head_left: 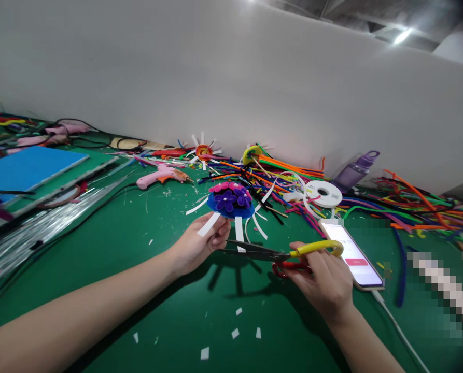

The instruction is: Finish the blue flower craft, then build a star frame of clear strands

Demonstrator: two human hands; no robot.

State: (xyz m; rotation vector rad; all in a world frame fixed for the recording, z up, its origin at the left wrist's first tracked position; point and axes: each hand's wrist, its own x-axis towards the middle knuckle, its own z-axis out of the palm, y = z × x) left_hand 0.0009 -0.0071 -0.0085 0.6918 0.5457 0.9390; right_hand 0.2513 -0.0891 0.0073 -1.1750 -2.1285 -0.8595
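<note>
My left hand grips the underside of a blue disc topped with purple and pink pipe-cleaner flowers. White ribbon strips stick out around its rim. In my right hand is a pair of scissors with one yellow and one red handle loop. The parted blades reach left around the end of the front strip, their tips close to my left fingers. Small white clippings lie on the green table below.
Behind the disc are a pink glue gun, piled pipe cleaners and an orange piece with white strips. A ribbon spool, purple bottle and plugged-in phone stand to the right. A blue board lies left.
</note>
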